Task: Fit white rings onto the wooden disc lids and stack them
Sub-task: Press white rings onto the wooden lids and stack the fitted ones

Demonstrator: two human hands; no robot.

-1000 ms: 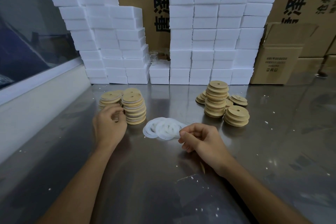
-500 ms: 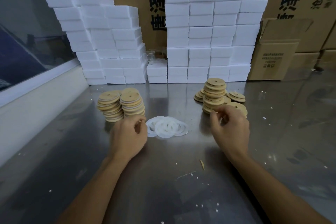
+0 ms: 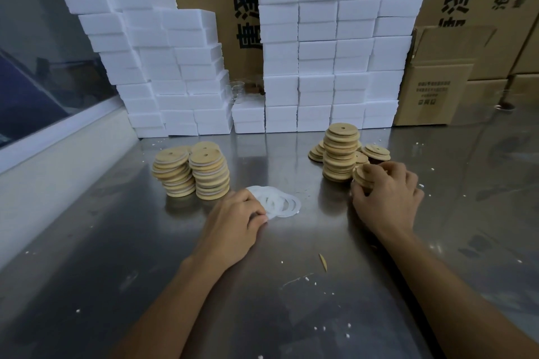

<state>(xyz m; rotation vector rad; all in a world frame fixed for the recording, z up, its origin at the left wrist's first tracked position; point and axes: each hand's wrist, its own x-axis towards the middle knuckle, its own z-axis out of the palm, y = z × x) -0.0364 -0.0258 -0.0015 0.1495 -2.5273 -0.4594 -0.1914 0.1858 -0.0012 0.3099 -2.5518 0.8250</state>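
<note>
A: How will the white rings (image 3: 275, 202) handle?

B: I'd judge them thin, floppy and very light, lying flat and overlapped on the steel tabletop (image 3: 145, 271) about midway between its side edges. Best pinched at an outer rim and peeled off one at a time.

A: And the hand?

B: The left hand (image 3: 233, 221) sits at the pile's near-left edge, fingertips curled and pinching a ring's rim.

A: The lids?

B: Stiff, light wooden discs; grip by the edge. The right hand (image 3: 386, 198) grasps a bare lid (image 3: 363, 176) tilted on edge, touching the unfitted stack (image 3: 339, 154) toward the tabletop's far right. Ringed stacks (image 3: 191, 173) stand just left of the rings, toward the far left
</note>
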